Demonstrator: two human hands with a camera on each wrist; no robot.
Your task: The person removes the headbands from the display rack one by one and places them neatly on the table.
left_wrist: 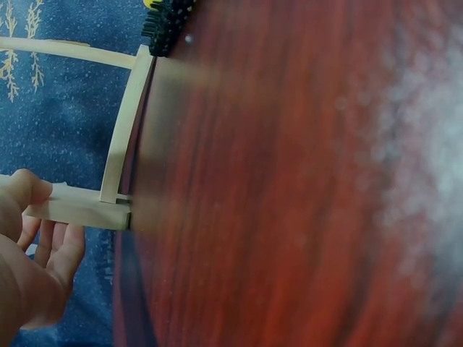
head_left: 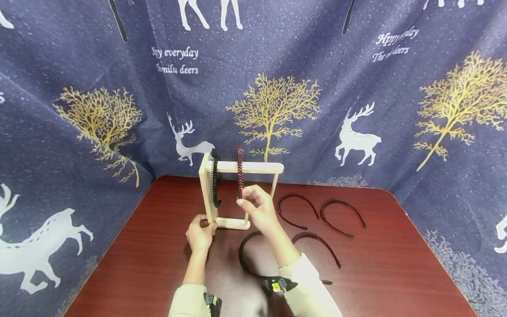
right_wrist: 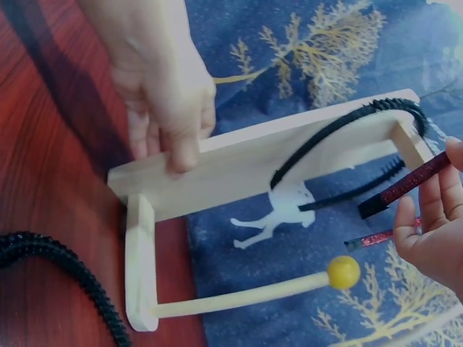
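My left hand point(head_left: 200, 233) grips the foot of the upright board of a pale wooden stand point(head_left: 207, 189); in the left wrist view its thumb and fingers lie on opposite sides of the wood. A black toothed headband point(head_left: 215, 180) hangs over the stand's top bar, close to the board. Farther along that bar is a dark red headband point(head_left: 240, 169), its lower part pinched between the thumb and fingers of my right hand point(head_left: 259, 211). In the right wrist view, both dark-tipped ends of the red headband point(right_wrist: 416, 181) show beside the fingers.
Several headbands lie on the red-brown table point(head_left: 368, 273) to the right: a black one point(head_left: 242, 253) near my right forearm, and dark red ones point(head_left: 339, 201) beyond. A thin rod with a yellow ball point(right_wrist: 343, 272) belongs to the stand. A blue deer-print cloth point(head_left: 253, 57) hangs behind.
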